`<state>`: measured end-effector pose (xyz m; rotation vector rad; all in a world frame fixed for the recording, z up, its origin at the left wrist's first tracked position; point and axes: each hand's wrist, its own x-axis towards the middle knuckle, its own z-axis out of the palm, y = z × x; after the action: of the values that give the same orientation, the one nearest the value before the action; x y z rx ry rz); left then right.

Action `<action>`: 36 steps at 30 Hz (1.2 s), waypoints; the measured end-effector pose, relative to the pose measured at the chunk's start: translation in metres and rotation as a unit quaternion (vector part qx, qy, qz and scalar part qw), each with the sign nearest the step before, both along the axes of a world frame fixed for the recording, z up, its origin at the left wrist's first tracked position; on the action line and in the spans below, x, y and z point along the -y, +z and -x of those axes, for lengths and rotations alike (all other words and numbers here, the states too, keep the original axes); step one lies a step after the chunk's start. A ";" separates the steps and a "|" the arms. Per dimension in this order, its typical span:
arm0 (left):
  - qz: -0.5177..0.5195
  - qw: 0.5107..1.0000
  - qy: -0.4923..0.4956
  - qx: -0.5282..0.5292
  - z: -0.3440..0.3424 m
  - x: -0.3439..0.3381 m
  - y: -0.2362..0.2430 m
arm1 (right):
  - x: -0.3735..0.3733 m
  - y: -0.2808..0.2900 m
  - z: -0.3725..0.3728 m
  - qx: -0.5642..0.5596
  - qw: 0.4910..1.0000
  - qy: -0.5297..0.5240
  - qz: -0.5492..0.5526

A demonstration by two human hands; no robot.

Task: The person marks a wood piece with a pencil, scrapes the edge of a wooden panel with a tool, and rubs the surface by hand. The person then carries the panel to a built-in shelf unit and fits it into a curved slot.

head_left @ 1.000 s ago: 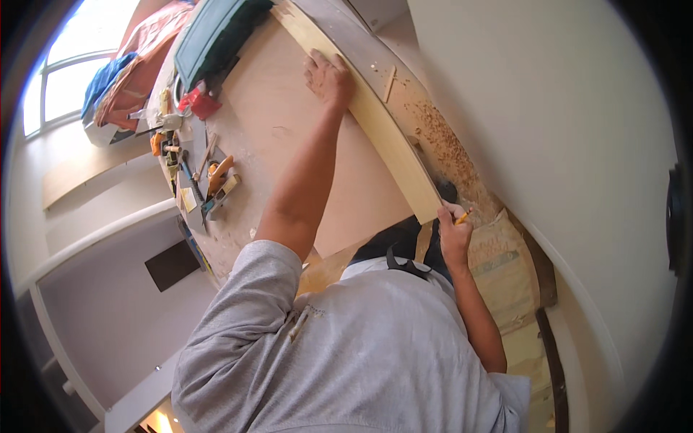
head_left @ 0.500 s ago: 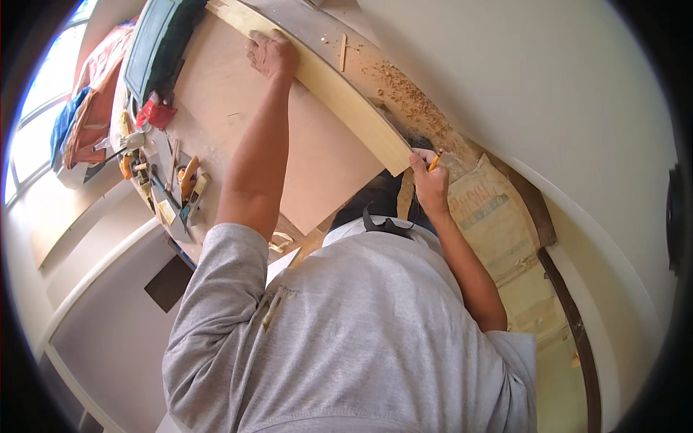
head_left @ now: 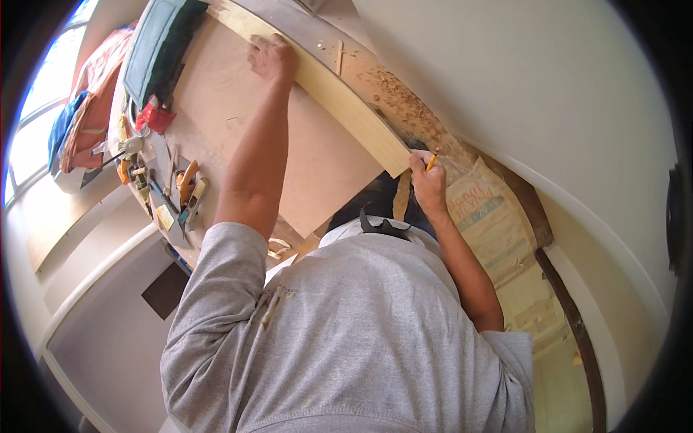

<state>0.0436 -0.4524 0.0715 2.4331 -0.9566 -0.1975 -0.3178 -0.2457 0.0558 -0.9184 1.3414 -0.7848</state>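
Note:
A long pale wooden board (head_left: 350, 112) runs diagonally along the edge of a wide plywood sheet (head_left: 332, 180). My left hand (head_left: 271, 59) lies across the board’s upper part, fingers spread and slightly bent over it. At the lower end, my right hand (head_left: 429, 177) is closed around a yellow pencil (head_left: 433, 159), its fingers touching or very near the board’s end corner. Whether those fingers also grip the board is unclear.
Hand tools, including a wooden plane (head_left: 189, 180), crowd the workbench’s left side, near a red bag (head_left: 154, 117) and a teal case (head_left: 150, 52). Wood shavings (head_left: 397, 90) lie beyond the board. A white panel (head_left: 520, 79) rises at right; patched paper covering (head_left: 484, 216) lies below it.
The whole scene has shifted left and partly upward in view since a second ago, mostly in the first half-second. Both hands stay at the same places on the board.

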 end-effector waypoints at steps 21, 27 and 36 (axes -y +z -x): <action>-0.005 0.999 0.020 0.035 0.007 0.004 -0.003 | 0.060 0.043 0.016 -0.192 0.958 0.154 0.143; 0.009 0.999 0.036 0.029 0.006 0.002 -0.006 | 0.172 0.071 -0.066 0.006 0.943 0.151 0.296; 0.012 0.997 0.033 0.071 0.003 -0.003 -0.010 | 0.329 0.042 -0.292 0.242 0.959 0.109 0.095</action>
<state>0.0403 -0.4496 0.0616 2.4794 -0.9307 0.0119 -0.0262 -0.5751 0.0974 -0.9292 0.7325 -0.9044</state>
